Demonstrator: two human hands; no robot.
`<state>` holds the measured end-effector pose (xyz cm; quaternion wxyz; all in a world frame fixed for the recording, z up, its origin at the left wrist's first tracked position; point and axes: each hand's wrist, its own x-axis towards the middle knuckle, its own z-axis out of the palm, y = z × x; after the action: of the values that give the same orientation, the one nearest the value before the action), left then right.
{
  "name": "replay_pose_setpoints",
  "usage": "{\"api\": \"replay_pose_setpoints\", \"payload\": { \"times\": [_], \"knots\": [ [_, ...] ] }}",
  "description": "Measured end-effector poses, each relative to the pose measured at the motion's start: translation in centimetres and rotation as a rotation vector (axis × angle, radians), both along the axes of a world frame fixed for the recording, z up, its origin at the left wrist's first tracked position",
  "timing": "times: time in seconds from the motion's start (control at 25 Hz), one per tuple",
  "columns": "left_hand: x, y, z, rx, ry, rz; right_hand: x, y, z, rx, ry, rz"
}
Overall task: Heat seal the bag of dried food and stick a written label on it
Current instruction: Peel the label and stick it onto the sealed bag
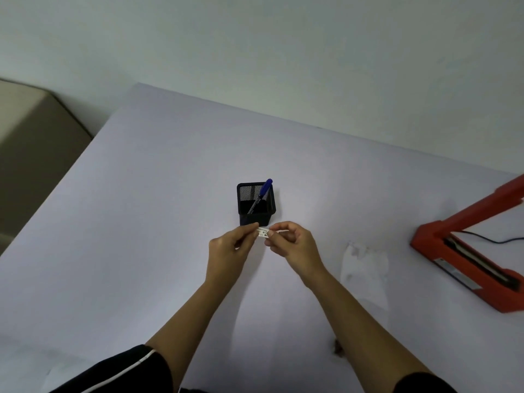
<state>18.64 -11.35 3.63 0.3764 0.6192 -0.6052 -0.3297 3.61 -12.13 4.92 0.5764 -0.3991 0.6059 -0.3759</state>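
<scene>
Bare forearms, short black sleeves (133, 367), one with white piping.

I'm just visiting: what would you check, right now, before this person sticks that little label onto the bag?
1. Label held: pinched between left hand and right hand. Ok.
2. Label written: dark marks show, too small to read. Cannot tell.
3. Backing peeled off: cannot tell.
4. Bag within reach: clear bag lies flat on the table, right of the hands. Ok.
5. Bag sealed: seam not visible; the red heat sealer stands open. Cannot tell.
6. Pen put away: in the black mesh holder. Ok.
</scene>
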Motion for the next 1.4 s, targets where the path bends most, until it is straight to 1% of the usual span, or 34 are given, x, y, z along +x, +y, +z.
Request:
{"api": "replay_pose_setpoints", "payload": {
  "times": [0.24, 0.36, 0.44, 0.64, 0.76, 0.88, 1.0, 1.08, 1.16, 1.24, 1.32, 1.4],
  "knots": [
    [-0.6, 0.7, 0.5, -0.191, -0.059, 0.007, -0.3, 0.5, 0.8, 0.009, -0.039, -0.010],
    [-0.6, 0.9, 0.2, -0.222, -0.078, 0.004, -0.2, 0.6, 1.1, 0.009, -0.049, -0.005],
    [-0.7, 1.0, 0.1, -0.198, -0.048, 0.024, -0.2, 0.7, 1.4, 0.002, -0.049, 0.003],
    [-0.9, 1.2, 0.7, -0.067, 0.077, 0.039, 0.0, 0.9, 1.8, -0.005, -0.060, 0.011],
    [-1.1, 1.2, 1.4, 0.058, 0.190, 0.043, -0.1, 1.0, 2.0, -0.020, -0.048, 0.013],
    [-1.1, 1.1, 1.8, 0.177, 0.268, 0.033, -0.2, 1.2, 2.1, -0.053, 0.030, 0.019],
    [-0.9, 1.3, 1.9, 0.198, 0.289, -0.001, -0.2, 1.4, 2.1, -0.100, 0.144, 0.015],
    [-0.7, 1.5, 2.0, 0.194, 0.320, -0.025, -0.2, 1.4, 2.3, -0.092, 0.149, 0.016],
    [-0.7, 1.7, 2.2, 0.180, 0.322, -0.032, -0.3, 1.4, 2.6, -0.071, 0.120, 0.036],
    [-0.8, 1.6, 2.3, 0.145, 0.275, -0.001, -0.5, 1.5, 2.9, -0.061, 0.054, 0.080],
    [-0.8, 1.4, 2.5, 0.112, 0.234, 0.047, -0.7, 1.4, 3.2, -0.022, -0.068, 0.121],
    [-0.8, 1.2, 2.7, 0.140, 0.294, 0.072, -1.0, 1.4, 3.1, 0.031, -0.220, 0.116]
  ]
}}
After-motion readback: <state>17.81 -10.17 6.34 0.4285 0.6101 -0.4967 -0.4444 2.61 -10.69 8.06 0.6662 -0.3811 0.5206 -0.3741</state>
